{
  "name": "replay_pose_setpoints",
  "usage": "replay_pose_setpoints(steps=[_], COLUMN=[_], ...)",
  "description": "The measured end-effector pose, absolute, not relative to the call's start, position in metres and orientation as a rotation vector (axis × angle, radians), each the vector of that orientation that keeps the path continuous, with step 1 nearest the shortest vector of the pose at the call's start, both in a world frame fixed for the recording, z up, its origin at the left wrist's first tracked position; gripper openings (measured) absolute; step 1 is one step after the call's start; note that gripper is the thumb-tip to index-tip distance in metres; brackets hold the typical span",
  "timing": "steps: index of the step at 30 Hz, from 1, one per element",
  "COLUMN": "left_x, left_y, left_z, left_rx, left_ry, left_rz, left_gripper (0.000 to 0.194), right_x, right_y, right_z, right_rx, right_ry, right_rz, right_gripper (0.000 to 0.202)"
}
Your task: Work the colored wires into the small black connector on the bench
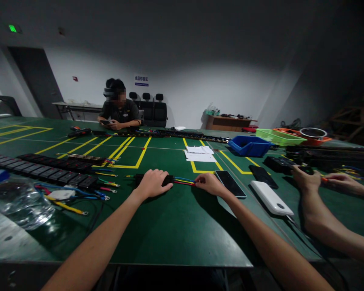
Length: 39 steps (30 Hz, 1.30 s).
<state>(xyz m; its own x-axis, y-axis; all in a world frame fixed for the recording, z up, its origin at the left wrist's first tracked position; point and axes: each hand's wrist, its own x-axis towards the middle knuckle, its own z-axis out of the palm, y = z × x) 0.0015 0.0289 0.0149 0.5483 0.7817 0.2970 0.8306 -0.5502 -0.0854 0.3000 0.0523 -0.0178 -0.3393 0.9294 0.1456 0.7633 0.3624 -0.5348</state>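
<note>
Holding a black block down on the green tabletop under the left hand, with fingers over the top and thumb by the right end; clamped on it, by all appearances. Pinching, just right of that grip, a short bunch of blue, yellow and red wires between the thumb and fingertips of the right hand, closed together on the bunch. Impossible to make out the wire tips, hidden at those fingertips. Also visible, to the left of the left palm: a thin yellowish lead. Most likely busy with handling the leads: steadying the block on one side while gathering or straightening the wires on the other. Calling next, in all likelihood, for a firm press on the left and a light pinch on the right, with any pull in line with the wires rather than sideways, and for an even lie of the colours before any letting go. Worth minding just right of the pinch: a phone, near enough for a knock from the wrist. Farther right: a black phone, a white power bank and, beyond, a co-worker's hands. Well left of the left hand: a row of black blocks, lug-ended wires and a clear bottle. Ahead of the grip: white papers.
</note>
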Motion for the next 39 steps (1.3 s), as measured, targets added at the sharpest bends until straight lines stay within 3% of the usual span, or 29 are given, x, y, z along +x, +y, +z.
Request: replay_pose_setpoints(steps=[39], left_x=[0.002], left_y=[0.027], left_z=[0.018], left_rx=[-2.593], left_ry=[-1.370], left_rz=[-0.318], left_gripper=[0.049], right_x=[0.297], right_y=[0.045], right_z=[-0.015], right_rx=[-1.476], right_ry=[-2.345], right_rz=[0.277], right_gripper=[0.022])
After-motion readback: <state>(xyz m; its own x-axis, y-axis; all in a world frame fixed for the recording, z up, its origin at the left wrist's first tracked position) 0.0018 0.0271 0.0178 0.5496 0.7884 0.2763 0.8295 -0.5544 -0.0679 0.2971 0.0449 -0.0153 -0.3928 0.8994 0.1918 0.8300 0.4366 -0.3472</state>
